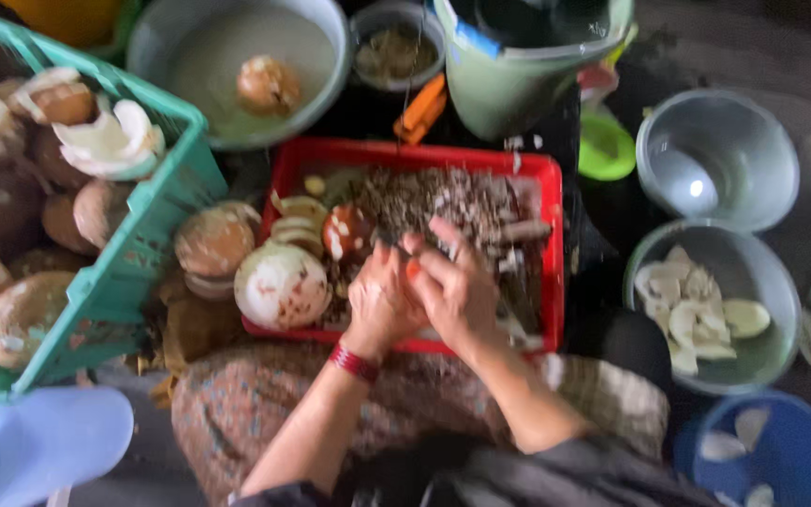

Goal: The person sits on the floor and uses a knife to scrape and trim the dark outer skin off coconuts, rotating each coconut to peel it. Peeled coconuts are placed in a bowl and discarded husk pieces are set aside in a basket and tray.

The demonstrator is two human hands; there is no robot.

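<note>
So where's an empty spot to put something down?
The clear bowl at the upper right holds only a little water, and the grey basin at the top has one coconut piece with bare room beside it. The red tray under both hands is crowded with shavings, and the green crate is packed with coconuts.

No packages, signs or screens show.
The one label-like mark is a small blue sticker (477, 40), a slanted strip on the rim of the pale green bucket (509, 89) at the upper middle of the frame; the blur hides whatever it carries.
</note>
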